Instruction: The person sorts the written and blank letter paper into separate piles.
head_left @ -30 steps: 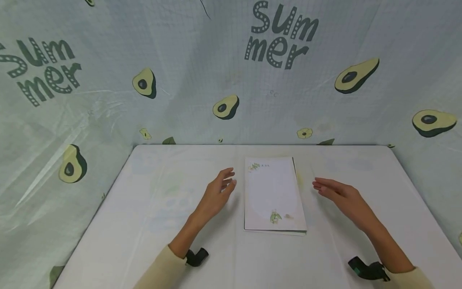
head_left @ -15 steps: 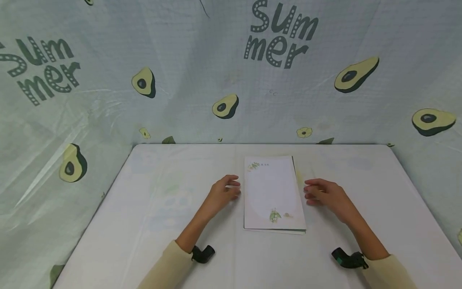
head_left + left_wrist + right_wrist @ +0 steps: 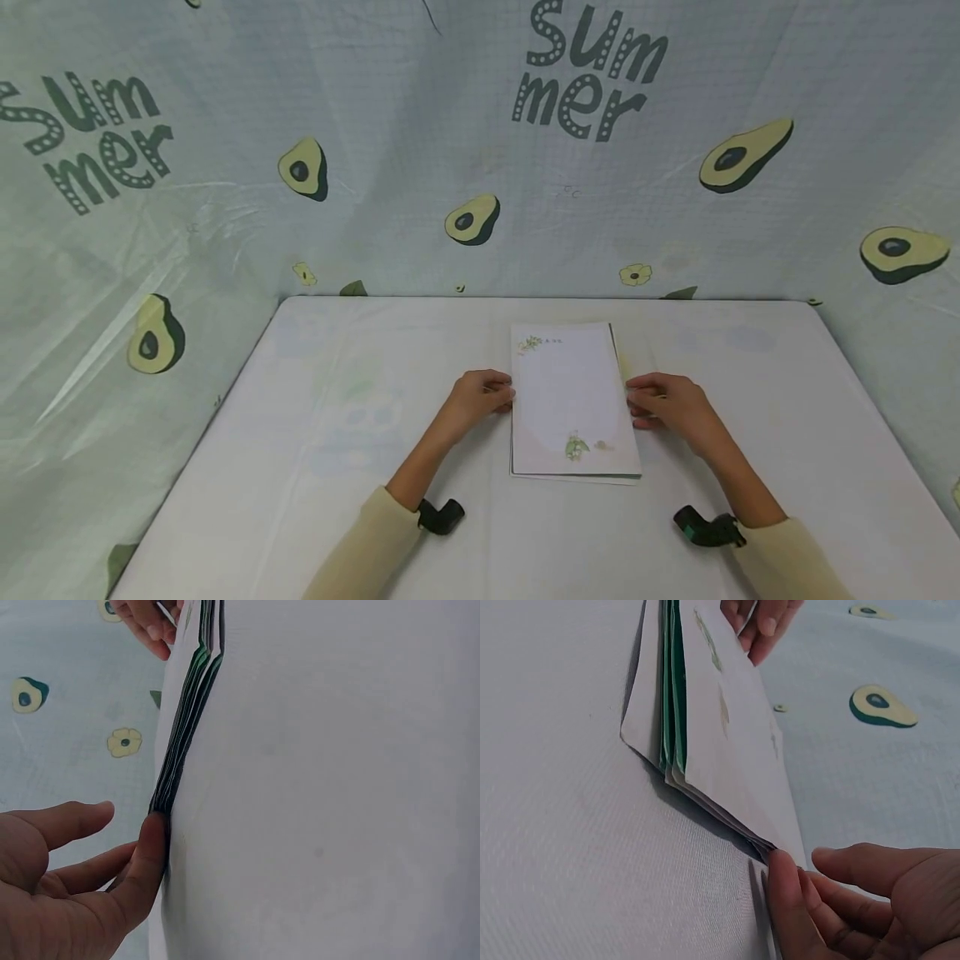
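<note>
At opposite long edges, left hand (image 3: 480,395) and right hand (image 3: 672,405), thumbs spread away, touch without gripping a white, floral-printed, rectangular paper stack (image 3: 572,396) on the white table (image 3: 562,537); likely light and bendy, it suits pinching there.

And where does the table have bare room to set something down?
Bare table: left of the left hand, right of the right hand, and between the wrist cameras. Crowded: both sides of the paper stack, where the hands touch it.
</note>
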The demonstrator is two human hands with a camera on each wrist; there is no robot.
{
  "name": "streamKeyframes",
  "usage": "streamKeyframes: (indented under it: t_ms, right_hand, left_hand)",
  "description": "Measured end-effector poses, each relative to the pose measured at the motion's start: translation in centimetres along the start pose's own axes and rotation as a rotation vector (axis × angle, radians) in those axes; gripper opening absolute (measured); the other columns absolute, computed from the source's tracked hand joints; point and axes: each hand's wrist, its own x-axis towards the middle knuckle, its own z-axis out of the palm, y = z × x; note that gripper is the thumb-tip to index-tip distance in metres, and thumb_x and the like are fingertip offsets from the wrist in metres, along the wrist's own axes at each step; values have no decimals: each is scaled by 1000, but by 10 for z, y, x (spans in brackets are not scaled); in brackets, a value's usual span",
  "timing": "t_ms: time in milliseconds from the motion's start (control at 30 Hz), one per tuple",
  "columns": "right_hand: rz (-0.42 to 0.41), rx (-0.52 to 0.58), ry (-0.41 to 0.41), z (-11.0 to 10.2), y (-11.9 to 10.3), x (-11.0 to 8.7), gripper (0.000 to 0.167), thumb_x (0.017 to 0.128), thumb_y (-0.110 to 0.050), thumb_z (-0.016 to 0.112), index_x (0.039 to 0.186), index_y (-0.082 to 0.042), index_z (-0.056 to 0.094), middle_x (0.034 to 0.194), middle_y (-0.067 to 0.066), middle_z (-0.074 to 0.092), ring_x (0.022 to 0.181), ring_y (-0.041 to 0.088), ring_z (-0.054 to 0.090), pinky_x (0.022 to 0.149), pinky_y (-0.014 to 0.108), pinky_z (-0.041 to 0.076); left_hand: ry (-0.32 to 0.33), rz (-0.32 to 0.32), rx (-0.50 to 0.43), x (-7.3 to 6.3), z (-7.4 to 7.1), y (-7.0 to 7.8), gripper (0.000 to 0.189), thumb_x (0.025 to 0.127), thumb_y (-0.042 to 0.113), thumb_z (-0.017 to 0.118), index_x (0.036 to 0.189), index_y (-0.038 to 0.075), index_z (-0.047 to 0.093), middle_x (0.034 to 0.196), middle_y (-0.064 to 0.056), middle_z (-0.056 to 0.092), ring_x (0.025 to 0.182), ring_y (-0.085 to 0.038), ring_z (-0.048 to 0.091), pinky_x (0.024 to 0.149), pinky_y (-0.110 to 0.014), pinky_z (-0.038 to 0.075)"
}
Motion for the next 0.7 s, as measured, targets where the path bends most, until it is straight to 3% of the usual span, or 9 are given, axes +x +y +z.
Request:
streamKeyframes:
  t_ms: [300,700]
  right_hand:
    - [-15,-28,23,6,-1,2,34,100,-8,65,128,11,62,109,22,68,87,16,69,71,27,64]
    - [-5,-39,42,11,-6,3,30,99,-7,67,123,8,64,109,21,66,86,17,69,71,28,64]
  left_hand:
    - [22,-3,15,0,1,1,32,100,12,67,126,-6,66,106,-14,73,90,-20,74,83,-32,62]
    - [26,8,108,0,0,4,36,99,15,68,128,-5,66,111,-15,73,89,-19,74,82,-34,61]
